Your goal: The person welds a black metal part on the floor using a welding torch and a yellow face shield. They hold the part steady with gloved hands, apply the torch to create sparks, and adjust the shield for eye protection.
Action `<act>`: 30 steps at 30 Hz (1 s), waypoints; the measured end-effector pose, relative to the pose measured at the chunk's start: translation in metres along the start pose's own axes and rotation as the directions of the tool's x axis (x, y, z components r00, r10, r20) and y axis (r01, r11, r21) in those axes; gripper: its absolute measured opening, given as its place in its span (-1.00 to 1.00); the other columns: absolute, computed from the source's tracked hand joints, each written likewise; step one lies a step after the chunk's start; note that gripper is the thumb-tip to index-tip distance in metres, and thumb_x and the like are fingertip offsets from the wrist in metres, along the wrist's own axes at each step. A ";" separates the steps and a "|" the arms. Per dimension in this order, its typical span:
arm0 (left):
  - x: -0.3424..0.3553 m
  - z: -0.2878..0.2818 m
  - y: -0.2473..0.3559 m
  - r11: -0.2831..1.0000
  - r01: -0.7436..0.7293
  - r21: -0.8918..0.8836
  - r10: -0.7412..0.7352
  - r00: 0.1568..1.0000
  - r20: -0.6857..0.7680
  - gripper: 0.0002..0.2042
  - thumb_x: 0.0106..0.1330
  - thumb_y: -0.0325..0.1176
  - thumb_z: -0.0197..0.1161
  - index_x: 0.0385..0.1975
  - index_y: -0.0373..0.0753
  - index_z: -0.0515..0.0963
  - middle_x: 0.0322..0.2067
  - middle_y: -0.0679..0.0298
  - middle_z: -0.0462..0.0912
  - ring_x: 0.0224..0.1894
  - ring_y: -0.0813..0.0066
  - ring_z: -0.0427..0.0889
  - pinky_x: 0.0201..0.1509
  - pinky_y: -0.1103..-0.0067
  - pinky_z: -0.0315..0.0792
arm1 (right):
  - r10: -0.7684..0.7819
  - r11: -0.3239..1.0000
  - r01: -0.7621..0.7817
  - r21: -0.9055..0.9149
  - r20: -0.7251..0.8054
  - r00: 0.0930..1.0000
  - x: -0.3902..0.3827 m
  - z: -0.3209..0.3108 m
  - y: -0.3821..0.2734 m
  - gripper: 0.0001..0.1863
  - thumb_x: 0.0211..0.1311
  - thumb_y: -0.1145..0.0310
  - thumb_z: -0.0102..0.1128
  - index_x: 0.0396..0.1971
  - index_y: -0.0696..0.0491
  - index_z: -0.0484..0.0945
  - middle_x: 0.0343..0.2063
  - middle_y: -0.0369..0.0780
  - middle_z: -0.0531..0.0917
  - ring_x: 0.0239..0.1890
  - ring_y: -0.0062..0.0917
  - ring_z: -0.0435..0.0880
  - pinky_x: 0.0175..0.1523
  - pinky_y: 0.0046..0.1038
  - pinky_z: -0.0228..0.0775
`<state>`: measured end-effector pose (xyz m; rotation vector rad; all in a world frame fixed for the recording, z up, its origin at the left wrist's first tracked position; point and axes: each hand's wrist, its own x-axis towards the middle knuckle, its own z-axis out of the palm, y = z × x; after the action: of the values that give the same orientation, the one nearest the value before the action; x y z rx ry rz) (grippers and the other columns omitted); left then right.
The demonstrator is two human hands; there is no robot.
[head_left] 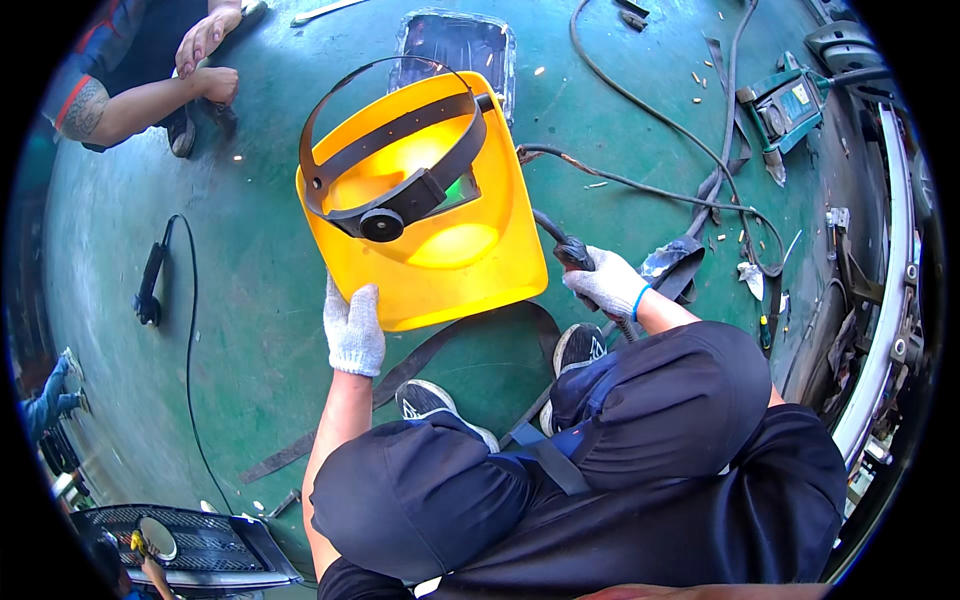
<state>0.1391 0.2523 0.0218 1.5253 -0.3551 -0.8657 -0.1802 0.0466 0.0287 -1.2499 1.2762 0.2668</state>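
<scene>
My left hand, in a white knit glove, grips the lower left edge of a yellow welding mask. The mask's hollow inner side faces up toward me, showing a black headband with a round knob and a small greenish window. In my gloved right hand is the black handle of a welding torch. Its neck runs up and left behind the mask, so the tip is hidden. Just beyond the mask lies a dark rectangular metal panel with pale edges, partly covered by it.
Cables loop over the green floor at right, near a green machine. A black strap lies by my shoes. A corded black hand tool rests at left. Another person's bare hands show at upper left. A grille is at lower left.
</scene>
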 end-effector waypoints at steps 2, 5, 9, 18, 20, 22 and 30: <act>-0.002 0.001 0.001 1.000 -0.001 -0.005 0.001 1.000 -0.006 -0.51 0.42 -0.55 0.13 0.37 -0.35 0.38 0.18 0.13 0.61 0.17 0.35 0.62 0.30 0.48 0.47 | -0.028 0.999 0.028 -0.029 -0.006 1.000 0.004 0.001 0.005 -0.75 0.28 0.24 0.31 -0.18 0.07 0.56 -0.51 -0.33 0.56 -0.54 -0.64 0.53 -0.41 -0.49 0.43; -0.002 0.000 -0.001 1.000 -0.013 0.002 0.013 1.000 -0.011 -0.52 0.42 -0.54 0.13 0.36 -0.35 0.40 0.18 0.14 0.62 0.17 0.36 0.62 0.29 0.48 0.47 | -0.019 1.000 0.019 -0.013 -0.002 1.000 0.003 0.001 0.003 -0.76 0.27 0.24 0.31 -0.19 0.06 0.56 -0.52 -0.33 0.56 -0.55 -0.64 0.53 -0.40 -0.50 0.43; -0.001 -0.011 0.005 1.000 -0.027 -0.011 0.026 0.997 -0.069 -0.53 0.42 -0.51 0.12 0.35 -0.35 0.41 0.17 0.15 0.62 0.16 0.35 0.63 0.28 0.48 0.48 | -0.009 1.000 0.009 0.014 0.002 1.000 0.001 -0.001 0.002 -0.76 0.25 0.24 0.31 -0.20 0.06 0.56 -0.52 -0.33 0.56 -0.54 -0.64 0.54 -0.40 -0.49 0.44; 0.004 -0.040 0.032 0.972 -0.117 -0.206 0.030 0.922 -0.385 -0.51 0.39 -0.43 0.13 0.34 -0.24 0.39 0.17 0.13 0.57 0.17 0.20 0.63 0.22 0.30 0.58 | -0.055 0.998 0.054 -0.021 -0.007 0.998 0.001 -0.001 0.005 -0.75 0.25 0.22 0.31 -0.19 0.04 0.57 -0.48 -0.32 0.59 -0.53 -0.62 0.55 -0.39 -0.46 0.44; 0.004 -0.040 0.034 0.968 -0.131 -0.214 0.034 0.914 -0.403 -0.52 0.38 -0.42 0.14 0.33 -0.23 0.40 0.17 0.13 0.57 0.16 0.21 0.64 0.22 0.30 0.59 | -0.043 0.999 0.043 -0.008 0.002 0.999 0.000 -0.002 0.003 -0.75 0.25 0.22 0.31 -0.19 0.05 0.57 -0.48 -0.32 0.59 -0.53 -0.61 0.55 -0.39 -0.46 0.44; 0.003 -0.042 0.033 0.968 -0.134 -0.214 0.042 0.921 -0.387 -0.51 0.38 -0.42 0.14 0.33 -0.23 0.40 0.16 0.13 0.58 0.16 0.22 0.63 0.23 0.30 0.58 | -0.042 0.999 0.042 -0.008 0.006 0.999 0.000 -0.002 0.003 -0.74 0.25 0.22 0.31 -0.19 0.05 0.57 -0.48 -0.32 0.59 -0.53 -0.61 0.55 -0.39 -0.46 0.44; -0.003 -0.014 0.014 0.997 -0.069 -0.037 0.064 0.989 -0.131 -0.51 0.41 -0.49 0.14 0.35 -0.36 0.39 0.17 0.15 0.62 0.17 0.34 0.63 0.29 0.45 0.48 | -0.027 1.000 0.027 0.004 0.008 1.000 0.005 -0.002 0.010 -0.73 0.25 0.22 0.31 -0.18 0.06 0.55 -0.50 -0.32 0.58 -0.54 -0.62 0.54 -0.41 -0.47 0.44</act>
<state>0.1502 0.2622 0.0353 1.5140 -0.2896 -0.7140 -0.1867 0.0465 0.0197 -1.2605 1.2510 0.2497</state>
